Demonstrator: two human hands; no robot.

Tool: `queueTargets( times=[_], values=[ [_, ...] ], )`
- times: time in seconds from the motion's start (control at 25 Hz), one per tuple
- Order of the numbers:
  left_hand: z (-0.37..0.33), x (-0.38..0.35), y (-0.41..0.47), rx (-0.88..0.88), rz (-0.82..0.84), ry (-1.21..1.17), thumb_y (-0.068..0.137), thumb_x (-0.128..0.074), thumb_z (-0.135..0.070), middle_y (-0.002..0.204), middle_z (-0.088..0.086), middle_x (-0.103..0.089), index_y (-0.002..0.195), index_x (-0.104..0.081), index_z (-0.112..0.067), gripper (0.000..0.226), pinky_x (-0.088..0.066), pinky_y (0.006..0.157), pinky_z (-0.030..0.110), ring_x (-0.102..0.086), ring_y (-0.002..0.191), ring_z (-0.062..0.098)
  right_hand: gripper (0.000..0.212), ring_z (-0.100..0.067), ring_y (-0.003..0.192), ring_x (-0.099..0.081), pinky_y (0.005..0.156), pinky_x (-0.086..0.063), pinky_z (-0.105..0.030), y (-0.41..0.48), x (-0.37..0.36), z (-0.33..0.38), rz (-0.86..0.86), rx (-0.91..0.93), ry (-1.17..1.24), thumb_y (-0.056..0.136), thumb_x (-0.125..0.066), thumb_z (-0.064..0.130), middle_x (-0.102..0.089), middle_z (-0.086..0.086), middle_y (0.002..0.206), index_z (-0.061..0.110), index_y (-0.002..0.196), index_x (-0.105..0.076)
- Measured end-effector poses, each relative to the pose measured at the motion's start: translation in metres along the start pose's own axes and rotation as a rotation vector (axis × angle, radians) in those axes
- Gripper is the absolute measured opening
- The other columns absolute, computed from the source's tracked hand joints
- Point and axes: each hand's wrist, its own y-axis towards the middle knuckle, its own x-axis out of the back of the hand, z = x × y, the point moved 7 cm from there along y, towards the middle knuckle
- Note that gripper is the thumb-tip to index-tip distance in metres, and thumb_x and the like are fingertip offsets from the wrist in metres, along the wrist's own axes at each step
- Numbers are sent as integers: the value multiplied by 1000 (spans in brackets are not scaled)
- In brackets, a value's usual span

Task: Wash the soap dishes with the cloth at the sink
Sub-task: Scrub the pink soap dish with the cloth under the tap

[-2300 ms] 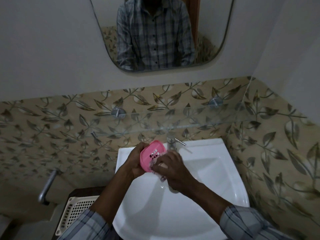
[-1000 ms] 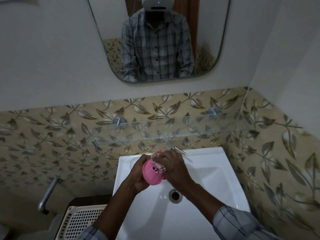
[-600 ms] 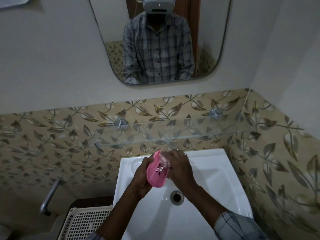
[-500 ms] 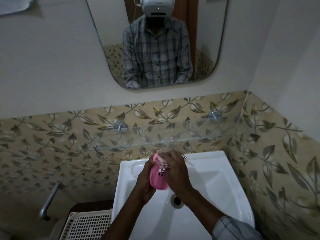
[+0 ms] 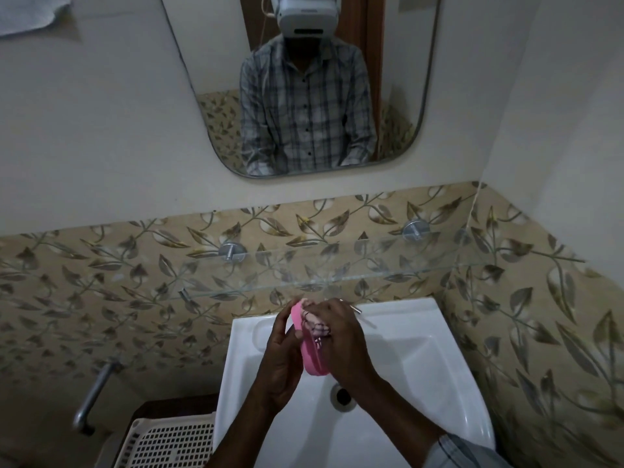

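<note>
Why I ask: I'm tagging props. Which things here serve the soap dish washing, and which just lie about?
In the job: pink soap dish gripped by the left hand, cloth pressed on it by the right hand, white sink, tap lever.
Lying about: glass shelf, mirror, white perforated basket, metal pipe, white towel.

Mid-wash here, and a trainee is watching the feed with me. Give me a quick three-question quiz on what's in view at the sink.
1. Multiple choice: which hand grips the pink soap dish? A) left hand B) right hand C) neither
2. True or false: the dish lies flat on the bottom of the sink.
3. Fill in: the right hand presses a bunched ___ against the dish.
Key: 1 A. 2 False: it is held on edge above the basin. 3 cloth.
</note>
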Motion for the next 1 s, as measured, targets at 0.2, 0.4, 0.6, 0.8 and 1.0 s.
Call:
queueTargets(
  times=[0.2, 0.4, 0.6, 0.8, 1.0],
  values=[
    [3, 2, -1, 0, -4, 78, 74, -86, -31, 142, 16, -59, 143, -50, -28, 77, -49, 105, 53, -57, 128, 39, 29, -23, 103, -62, 85, -52, -32, 8, 0, -19, 81, -178, 11, 89, -63, 12, -68, -8, 110, 12, 118, -70],
    [8, 5, -2, 0, -15, 135, 75, -83, -23, 139, 15, -61, 138, -53, -31, 70, -57, 90, 42, -61, 123, 37, 16, -20, 94, -68, 81, -57, -33, -4, -4, -26, 161, -269, 4, 92, -62, 16, -74, -6, 101, 11, 103, -72],
    [3, 2, 3, -41, 8, 177, 76, -84, -22, 136, 15, -62, 137, -53, -29, 69, -58, 90, 48, -64, 117, 36, 11, -20, 80, -68, 69, -52, -27, 10, 6, -30, 119, -315, 31, 89, -62, 11, -74, -6, 87, 7, 91, -72],
    [2, 6, -2, -49, -40, 134, 78, -81, -18, 139, 7, -61, 135, -55, -32, 64, -59, 88, 48, -67, 114, 32, 14, -28, 89, -70, 76, -58, -37, -3, -4, -40, 310, -346, -87, 87, -63, 14, -77, -12, 91, 7, 89, -75],
    [-7, 18, 7, -39, -105, 120, 82, -78, -20, 141, 10, -59, 138, -52, -35, 64, -58, 85, 54, -64, 118, 42, 13, -19, 87, -72, 79, -58, -35, -12, -2, -38, 355, -372, 119, 80, -73, 12, -78, -5, 90, 12, 93, -77]
  ],
)
